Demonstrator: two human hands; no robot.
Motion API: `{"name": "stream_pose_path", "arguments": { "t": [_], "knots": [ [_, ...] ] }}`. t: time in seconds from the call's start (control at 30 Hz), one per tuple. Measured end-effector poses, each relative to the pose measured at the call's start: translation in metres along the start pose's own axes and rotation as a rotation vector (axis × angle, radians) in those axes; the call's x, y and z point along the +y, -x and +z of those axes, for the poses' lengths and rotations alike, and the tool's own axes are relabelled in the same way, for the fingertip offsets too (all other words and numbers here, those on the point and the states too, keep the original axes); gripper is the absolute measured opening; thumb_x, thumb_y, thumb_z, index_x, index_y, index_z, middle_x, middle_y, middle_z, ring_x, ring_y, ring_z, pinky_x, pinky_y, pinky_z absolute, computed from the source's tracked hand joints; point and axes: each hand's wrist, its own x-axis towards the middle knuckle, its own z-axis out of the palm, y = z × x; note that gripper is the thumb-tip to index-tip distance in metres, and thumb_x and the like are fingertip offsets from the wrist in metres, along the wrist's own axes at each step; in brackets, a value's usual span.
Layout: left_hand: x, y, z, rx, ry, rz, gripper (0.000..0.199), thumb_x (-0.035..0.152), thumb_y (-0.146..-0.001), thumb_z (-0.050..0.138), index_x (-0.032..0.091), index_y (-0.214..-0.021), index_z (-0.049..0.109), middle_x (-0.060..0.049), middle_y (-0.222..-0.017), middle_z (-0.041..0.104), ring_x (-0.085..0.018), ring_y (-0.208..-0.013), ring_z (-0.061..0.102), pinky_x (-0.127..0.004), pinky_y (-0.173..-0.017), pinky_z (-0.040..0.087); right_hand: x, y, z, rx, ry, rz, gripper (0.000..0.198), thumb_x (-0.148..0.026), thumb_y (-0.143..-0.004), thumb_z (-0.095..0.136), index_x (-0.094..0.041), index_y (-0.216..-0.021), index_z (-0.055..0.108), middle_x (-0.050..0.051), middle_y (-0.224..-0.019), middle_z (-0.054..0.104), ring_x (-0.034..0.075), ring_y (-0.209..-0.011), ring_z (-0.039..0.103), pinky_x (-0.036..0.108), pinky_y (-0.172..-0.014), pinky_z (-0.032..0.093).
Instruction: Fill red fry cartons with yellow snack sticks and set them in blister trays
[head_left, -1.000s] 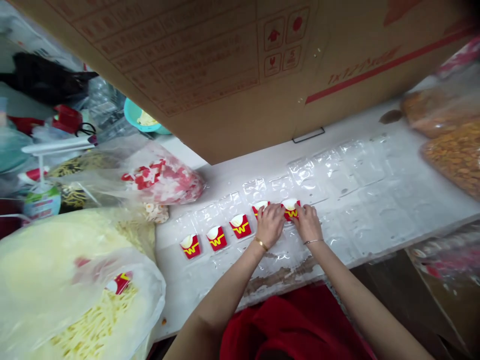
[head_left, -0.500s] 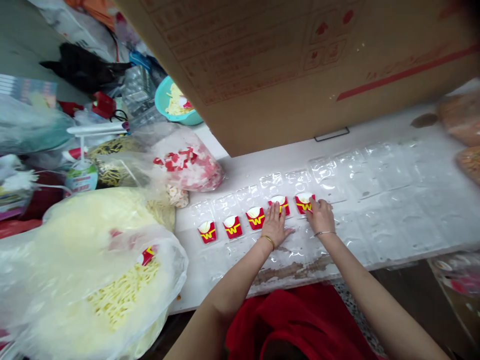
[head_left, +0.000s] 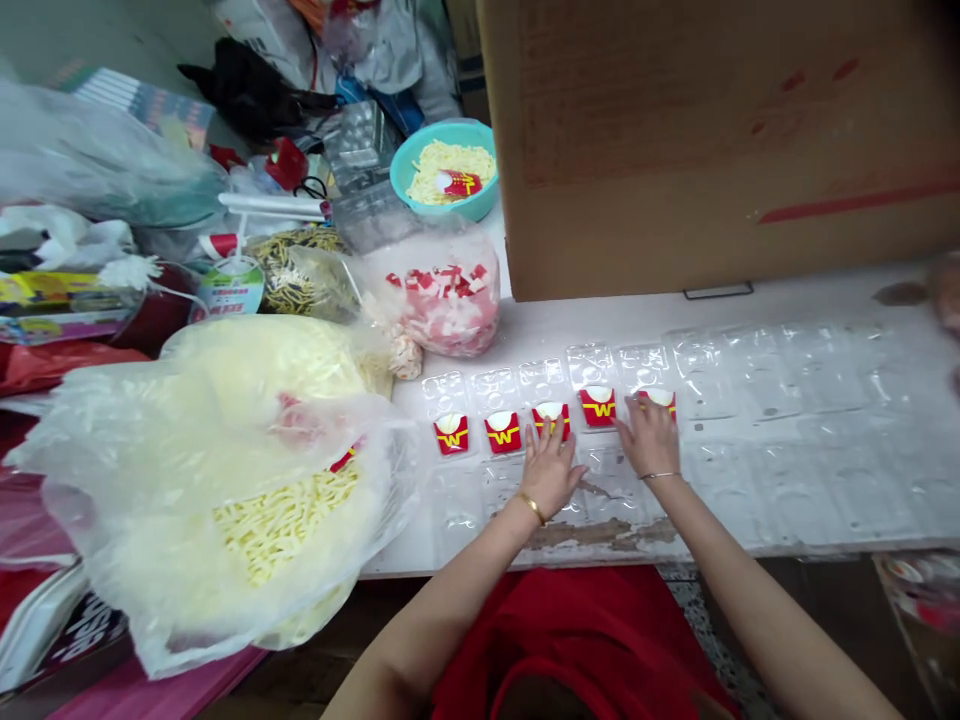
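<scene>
L hand fingers spread apart, tips at near edge of 3rd red carton from left; R hand bent over rightmost carton, can't tell if clamped or just touching. All 5 cartons in L-R row on clear trays on white surface. Cardboard box far side, bag w/ pale strips left, teal bowl far left.

The left hand has slid towards the bench's left end: its spread fingers have left the fourth red carton, now uncovered, for the lower edge of the third carton. The right hand now covers the left side of the fifth carton. The view has swung left (the turquoise bowl shows almost whole).
</scene>
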Motion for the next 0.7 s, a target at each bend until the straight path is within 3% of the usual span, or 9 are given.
{"name": "stream_pose_path", "arguments": {
  "t": [0.13,0.3,0.43,0.6,0.7],
  "knots": [
    [-0.024,0.057,-0.025,-0.01,0.083,-0.045,0.045,0.036,-0.087,0.051,0.019,-0.128,0.046,-0.012,-0.148,0.028,-0.029,-0.139,0.018,-0.056,-0.112,0.016,-0.035,-0.021,0.011,-0.189,0.002,0.012,0.039,-0.037,-0.093,0.039,-0.018,-0.124,0.05,0.014,-0.118,0.045,0.026,-0.103,0.047,0.035,-0.083,0.04],
    [-0.057,0.117,-0.037,-0.008,0.143,-0.153,0.037,0.028,-0.087,0.051,0.019,-0.122,0.051,-0.013,-0.14,0.042,-0.028,-0.133,0.032,-0.056,-0.11,0.022,-0.037,-0.042,0.023,-0.293,0.063,0.012,0.025,-0.031,-0.088,0.049,-0.022,-0.108,0.061,0.01,-0.11,0.045,0.02,-0.083,0.052,0.031,-0.072,0.04],
    [-0.073,0.14,-0.038,0.007,0.199,-0.176,0.034,0.027,-0.088,0.049,0.018,-0.12,0.053,-0.013,-0.133,0.049,-0.026,-0.127,0.041,-0.056,-0.108,0.026,-0.041,-0.042,0.026,-0.336,0.119,0.059,0.021,-0.027,-0.085,0.053,-0.021,-0.102,0.062,0.01,-0.109,0.045,0.019,-0.082,0.052,0.029,-0.067,0.039],
    [-0.072,0.159,-0.065,0.035,0.325,-0.166,0.035,0.029,-0.089,0.046,0.019,-0.122,0.052,-0.012,-0.127,0.054,-0.022,-0.12,0.048,-0.051,-0.108,0.03,-0.041,-0.038,0.015,-0.338,0.082,0.022,0.027,-0.028,-0.083,0.053,-0.018,-0.108,0.059,0.012,-0.115,0.045,0.02,-0.09,0.053,0.03,-0.074,0.042],
    [-0.081,0.181,-0.097,0.147,0.448,-0.179,0.036,0.031,-0.09,0.043,0.021,-0.125,0.05,-0.009,-0.125,0.055,-0.018,-0.117,0.051,-0.037,-0.104,0.039,-0.031,-0.033,0.01,-0.317,0.031,-0.025,0.048,-0.03,-0.08,0.054,-0.01,-0.123,0.048,0.019,-0.109,0.049,0.031,-0.096,0.052,0.041,-0.077,0.042]
  ]
}}
